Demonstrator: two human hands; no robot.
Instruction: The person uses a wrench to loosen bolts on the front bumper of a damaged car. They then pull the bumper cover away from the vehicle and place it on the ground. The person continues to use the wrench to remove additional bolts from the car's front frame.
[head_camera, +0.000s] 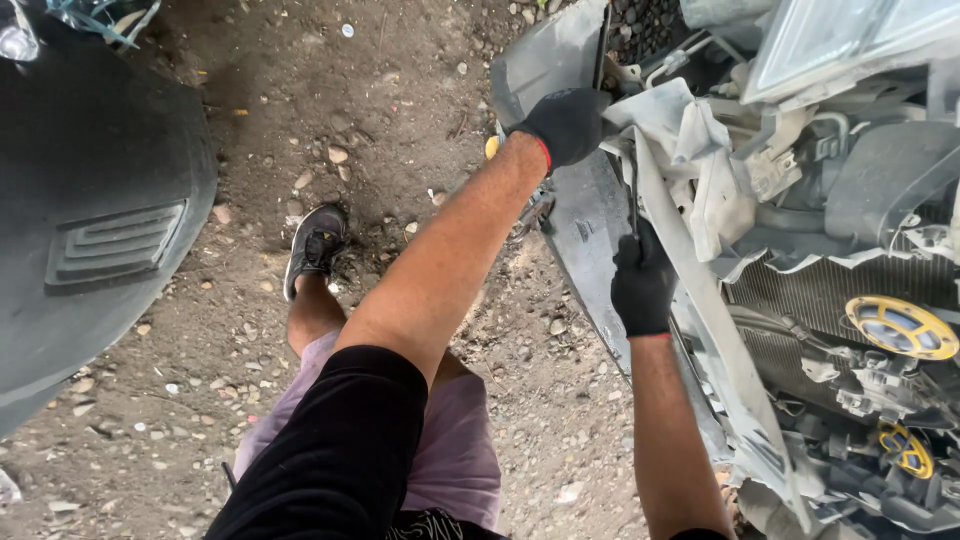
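Note:
Both my hands wear black gloves at the damaged front of a car. My left hand (567, 124) grips the top edge of a grey bumper panel (590, 225) that hangs loose. Lower down, my right hand (641, 284) is closed around a thin dark tool (633, 195) whose shaft points up into the gap beside a torn whitish support piece (700, 160). Behind the panel I see the radiator (800, 290) and a yellow horn disc (902, 327). A headlight (840, 40) sits at the top right.
Bare dirt with small stones (330, 120) lies under me. My leg and a dark shoe (314, 246) stretch out at the centre left. A large black plastic car part (90, 210) fills the left side. A second yellow horn (905, 450) shows at the lower right.

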